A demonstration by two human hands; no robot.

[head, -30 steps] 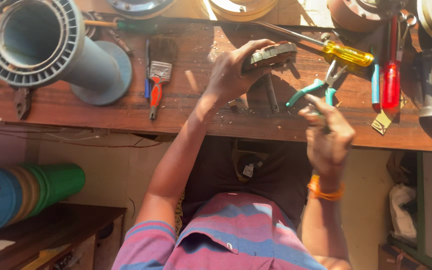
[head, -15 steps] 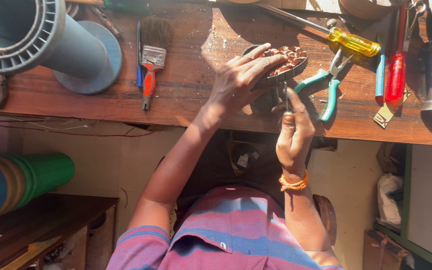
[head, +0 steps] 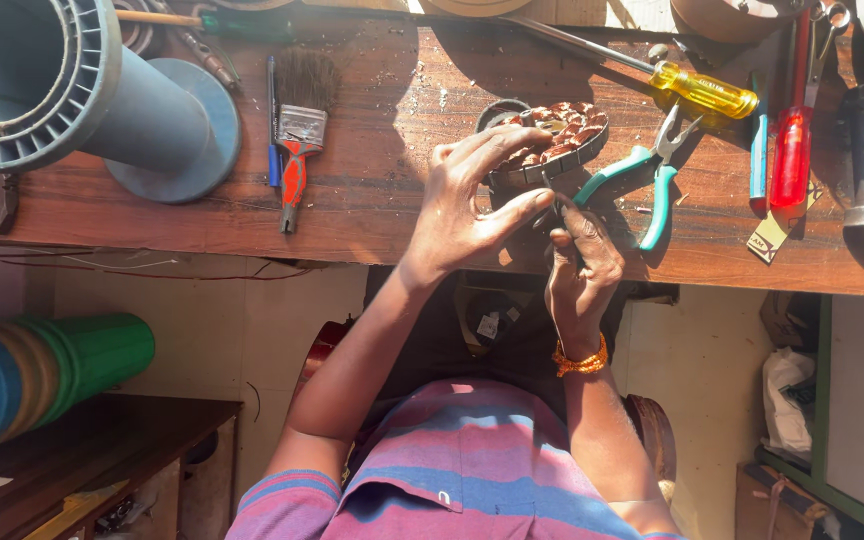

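A round motor part (head: 542, 140), a metal ring packed with reddish copper windings, is seen lying on the wooden bench (head: 372, 190) close to its near edge, about midway along. The left hand (head: 467, 205) is spread half open over the part's near side, its fingers resting on the rim and windings and the thumb stretched towards the other hand; the part is steadied rather than gripped. The right hand (head: 582, 265) is curled at the near edge just below the part, fingertips pinched together, apparently on something thin such as a wire end or a small tool, though what is pinched cannot be made out.

Teal-handled pliers (head: 642, 185) are laid just beside the part towards the right end of the bench. Farther back a yellow-handled screwdriver (head: 697, 90) is placed, and a red-handled screwdriver (head: 792, 140) nearer the right end. A paintbrush (head: 297, 120) is set left of the middle, and a large grey flanged pipe (head: 62, 90) fills the far left corner.

The step in hand is judged to be fine work on the windings at the ring's near rim. For the next move the ring would need to be kept from sliding by the left hand, while a small, controlled pull or push is made by the right, so that neighbouring coils are not disturbed
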